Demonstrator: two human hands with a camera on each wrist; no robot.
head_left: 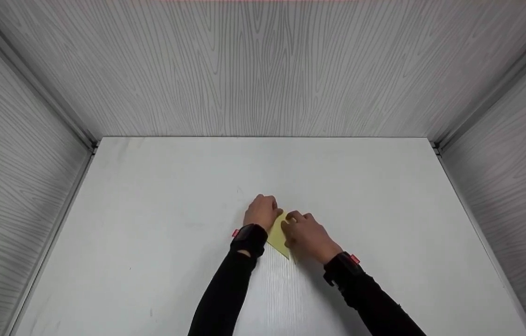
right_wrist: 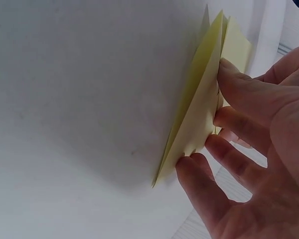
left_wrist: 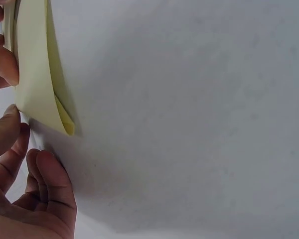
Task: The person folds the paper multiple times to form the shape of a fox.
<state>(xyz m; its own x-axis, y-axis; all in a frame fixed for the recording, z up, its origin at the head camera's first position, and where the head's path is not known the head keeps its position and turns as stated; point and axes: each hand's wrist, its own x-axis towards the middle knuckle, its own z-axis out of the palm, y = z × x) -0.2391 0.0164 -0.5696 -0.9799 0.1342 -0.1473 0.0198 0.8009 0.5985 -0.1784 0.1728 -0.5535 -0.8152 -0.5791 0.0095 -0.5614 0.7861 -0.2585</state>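
A folded sheet of pale yellow paper [head_left: 278,237] is between both hands at the middle of the table. My left hand [head_left: 261,211] pinches its far end; in the left wrist view the thumb [left_wrist: 7,127] and index fingertip meet at a corner, other fingers curled. Opposite, my right hand [head_left: 308,235] grips the paper's right side. From the right wrist, the thumb lies on one layer of the paper [right_wrist: 197,132] and bent fingertips press along its edge. Its layers stand slightly apart, with a pointed end. The right hand covers part of the sheet in the head view.
The white tabletop [head_left: 160,210] spreads around the hands. Grey wood-grain panels stand at the back [head_left: 263,70], the left [head_left: 11,163] and the right [head_left: 515,163]. Both wrists wear black bands with red tags over black sleeves.
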